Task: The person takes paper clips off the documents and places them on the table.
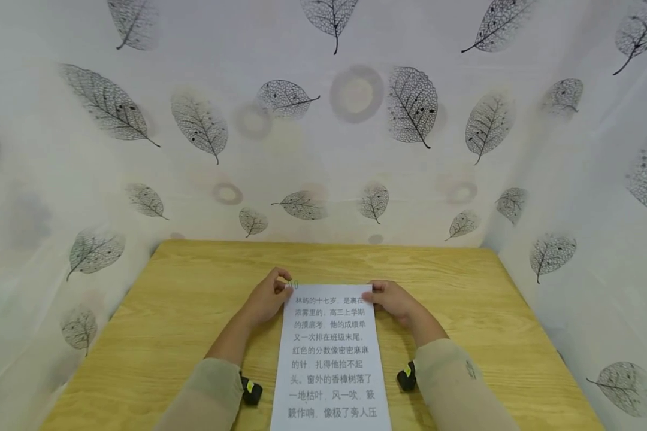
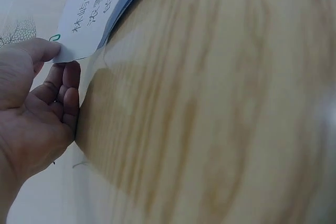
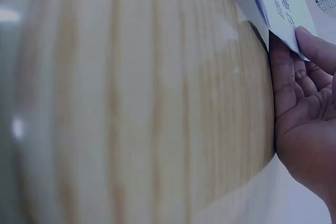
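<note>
White paper printed with large black Chinese characters extends from mid-table toward the person. At its far left corner, the left hand pinches the paper between thumb and fingers. Green paper clips show at the top edge beside that thumb, and one green loop is visible in the left wrist view. The right hand grips the opposite far corner, thumb on the printed face and fingers behind. In the right wrist view the paper's corner is raised off the table, with curled fingers under it.
A wooden table with yellowish grain lies under everything. White curtains with a leaf print stand behind it and along both sides. Small black devices with yellow labels sit at the left sleeve and right sleeve.
</note>
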Tool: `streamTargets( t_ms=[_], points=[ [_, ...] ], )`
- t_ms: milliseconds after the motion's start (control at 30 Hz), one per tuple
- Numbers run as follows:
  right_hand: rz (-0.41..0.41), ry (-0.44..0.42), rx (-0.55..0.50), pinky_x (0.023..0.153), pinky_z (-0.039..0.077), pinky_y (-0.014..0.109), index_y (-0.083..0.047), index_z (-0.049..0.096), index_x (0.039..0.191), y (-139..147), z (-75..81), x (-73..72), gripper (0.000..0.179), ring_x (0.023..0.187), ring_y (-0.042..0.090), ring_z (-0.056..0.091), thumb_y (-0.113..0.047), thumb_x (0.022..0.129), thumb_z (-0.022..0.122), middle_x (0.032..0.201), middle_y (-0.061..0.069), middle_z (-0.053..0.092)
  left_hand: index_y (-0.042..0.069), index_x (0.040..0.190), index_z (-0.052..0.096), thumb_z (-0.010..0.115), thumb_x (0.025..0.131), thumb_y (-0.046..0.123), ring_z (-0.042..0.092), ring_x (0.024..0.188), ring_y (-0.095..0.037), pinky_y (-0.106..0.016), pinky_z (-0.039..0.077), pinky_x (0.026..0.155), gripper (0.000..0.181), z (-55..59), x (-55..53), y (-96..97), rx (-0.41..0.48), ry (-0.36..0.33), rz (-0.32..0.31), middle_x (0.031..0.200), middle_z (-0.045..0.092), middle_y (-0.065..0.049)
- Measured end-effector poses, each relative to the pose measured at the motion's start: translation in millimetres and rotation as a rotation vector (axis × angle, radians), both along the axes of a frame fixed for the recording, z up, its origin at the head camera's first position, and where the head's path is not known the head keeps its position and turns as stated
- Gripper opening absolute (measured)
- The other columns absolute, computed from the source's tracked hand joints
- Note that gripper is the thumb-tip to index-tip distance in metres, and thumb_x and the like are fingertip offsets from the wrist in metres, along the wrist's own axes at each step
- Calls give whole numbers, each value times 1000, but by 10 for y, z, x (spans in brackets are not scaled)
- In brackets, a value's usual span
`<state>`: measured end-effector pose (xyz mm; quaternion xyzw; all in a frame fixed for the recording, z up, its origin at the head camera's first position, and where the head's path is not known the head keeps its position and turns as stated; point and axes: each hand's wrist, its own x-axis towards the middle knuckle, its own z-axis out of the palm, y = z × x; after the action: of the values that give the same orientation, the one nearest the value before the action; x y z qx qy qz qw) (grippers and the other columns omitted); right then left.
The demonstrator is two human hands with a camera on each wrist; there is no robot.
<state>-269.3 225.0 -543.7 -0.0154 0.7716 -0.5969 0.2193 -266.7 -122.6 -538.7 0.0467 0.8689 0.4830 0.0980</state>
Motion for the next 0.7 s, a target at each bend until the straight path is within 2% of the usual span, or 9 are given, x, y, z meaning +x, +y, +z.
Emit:
streamTargets(
  t_ms=[200, 467, 700],
  points=[
    [6, 3, 4, 86, 60, 25, 3, 70, 130, -1, 14, -6, 29, 96, 14, 76, -15, 108, 67, 118, 12, 81, 18, 130, 58, 64, 109, 18, 65, 94, -19, -30, 51, 84, 21, -9, -5, -21, -20, 1, -2, 111, 72, -8],
    [0, 11, 4, 84, 59, 26, 3, 71, 125, -2, 17, 4, 26, 92, 15, 75, -14, 107, 67, 112, 9, 82, 17, 129, 58, 63, 110, 17, 65, 97, -20, -33, 51, 88, 20, 36, 20, -29, -33, -15, 3, 113, 72, -8],
    [-28, 4, 14, 85, 60, 26, 3, 71, 124, -18, 12, 19, 23, 93, 14, 76, -12, 107, 67, 113, 10, 82, 17, 128, 57, 62, 110, 17, 65, 95, -21, -35, 50, 88, 18, 58, 57, -79, -56, -3, -23, 109, 71, -8]
  ],
)
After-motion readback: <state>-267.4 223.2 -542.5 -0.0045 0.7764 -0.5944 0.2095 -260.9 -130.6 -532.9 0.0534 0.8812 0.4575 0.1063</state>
